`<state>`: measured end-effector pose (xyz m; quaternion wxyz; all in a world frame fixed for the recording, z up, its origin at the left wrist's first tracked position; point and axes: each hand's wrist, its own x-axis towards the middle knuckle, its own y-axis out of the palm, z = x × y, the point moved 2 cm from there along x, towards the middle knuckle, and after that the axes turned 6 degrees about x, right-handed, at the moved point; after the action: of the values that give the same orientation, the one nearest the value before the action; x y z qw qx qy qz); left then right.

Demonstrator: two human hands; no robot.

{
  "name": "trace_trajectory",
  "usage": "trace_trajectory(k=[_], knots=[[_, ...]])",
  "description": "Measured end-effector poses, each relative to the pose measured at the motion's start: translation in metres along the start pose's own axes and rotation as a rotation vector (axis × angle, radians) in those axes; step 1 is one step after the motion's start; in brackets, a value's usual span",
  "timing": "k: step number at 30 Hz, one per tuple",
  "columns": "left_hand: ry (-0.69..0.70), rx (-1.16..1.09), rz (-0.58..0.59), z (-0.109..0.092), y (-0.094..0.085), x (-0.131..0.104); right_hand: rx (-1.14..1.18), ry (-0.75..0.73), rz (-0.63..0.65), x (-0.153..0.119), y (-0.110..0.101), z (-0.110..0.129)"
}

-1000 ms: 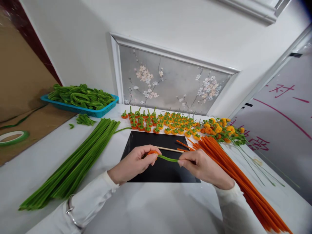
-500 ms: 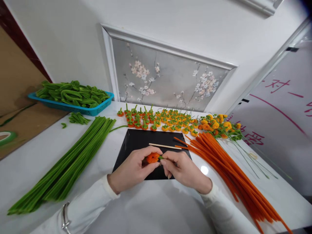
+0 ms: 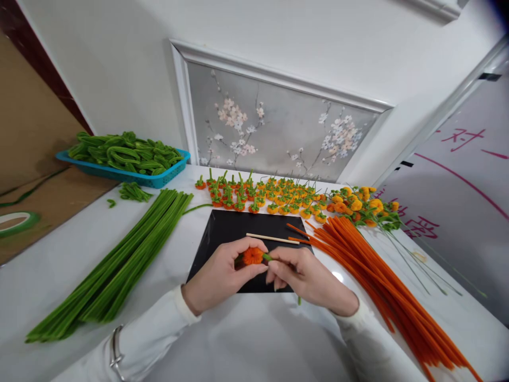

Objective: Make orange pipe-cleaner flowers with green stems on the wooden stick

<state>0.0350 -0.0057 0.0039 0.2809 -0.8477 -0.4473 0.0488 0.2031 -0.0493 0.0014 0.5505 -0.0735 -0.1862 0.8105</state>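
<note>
Orange, fuzzy flower [image 3: 253, 255], likely light and crushable, best held by its edges: left hand [image 3: 222, 270] cradles it above the black board [image 3: 225, 227]; right hand [image 3: 308, 273] seemingly pinches the half-hidden green strip [image 3: 266, 257].

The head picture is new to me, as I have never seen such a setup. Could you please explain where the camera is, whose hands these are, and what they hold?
There is no machine: these are a person's bare hands. The camera is worn on that person's head, looking forward and down. The left hand holds an orange flower; the right hand pinches a green strip beside it. A black mat with a thin stick lies on the white table. Green stems lie left, orange stems right. Farther back are small flowers, a flower bunch and a blue basket of green pieces.
</note>
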Motion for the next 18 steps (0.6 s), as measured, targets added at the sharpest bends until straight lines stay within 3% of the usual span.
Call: trace_trajectory(k=[4,7,9,12,18], knots=[[-0.067,-0.215,0.148,0.003,0.001,0.001,-0.006,0.000,-0.169,0.007,0.005,-0.009],[-0.260,-0.596,0.324,0.007,-0.005,0.002,-0.141,-0.047,-0.232,0.009,0.002,-0.010],[-0.359,-0.736,0.362,0.009,-0.011,0.002,-0.167,-0.060,-0.246,0.008,-0.001,-0.009],[-0.395,-0.714,0.383,0.011,-0.015,0.003,-0.190,-0.060,-0.275,0.007,-0.005,-0.008],[-0.299,-0.467,0.382,0.017,-0.008,0.005,-0.177,-0.040,-0.315,0.008,-0.007,-0.006]])
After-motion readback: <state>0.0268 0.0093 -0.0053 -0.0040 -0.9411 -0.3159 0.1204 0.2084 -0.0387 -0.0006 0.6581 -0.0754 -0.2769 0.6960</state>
